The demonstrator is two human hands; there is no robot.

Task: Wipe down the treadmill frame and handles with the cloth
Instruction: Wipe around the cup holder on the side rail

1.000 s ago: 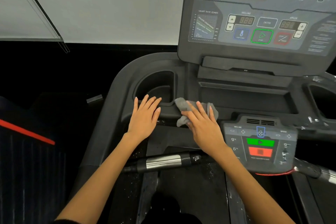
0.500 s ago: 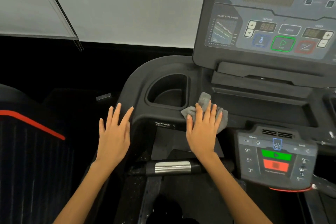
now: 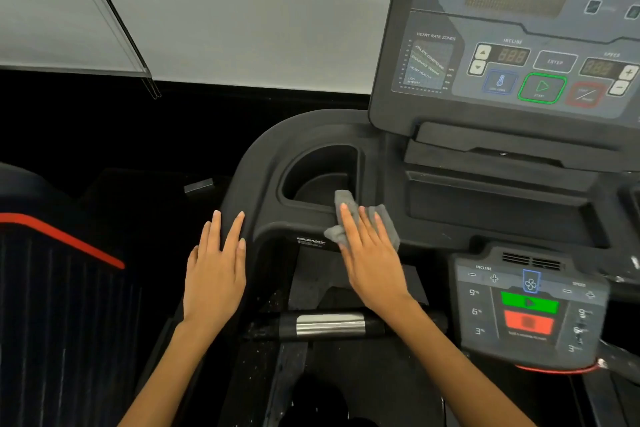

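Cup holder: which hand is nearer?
Right. The right hand presses the grey cloth flat on the frame at the cup holder rim's near right edge. The left hand lies flat on the frame's outer left side, apart from it.

"HEART RATE ZONES", "INCLINE" and "888" on the console [image 3: 512,55] ahead of me, "INCLINE" with 9, 6, 3 on my lower keypad [image 3: 526,308], frame sticker [image 3: 311,241] too small to read

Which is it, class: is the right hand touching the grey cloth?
Touching. The head view shows the right hand lying flat on the cloth, its straight fingers pressing it onto the treadmill frame.
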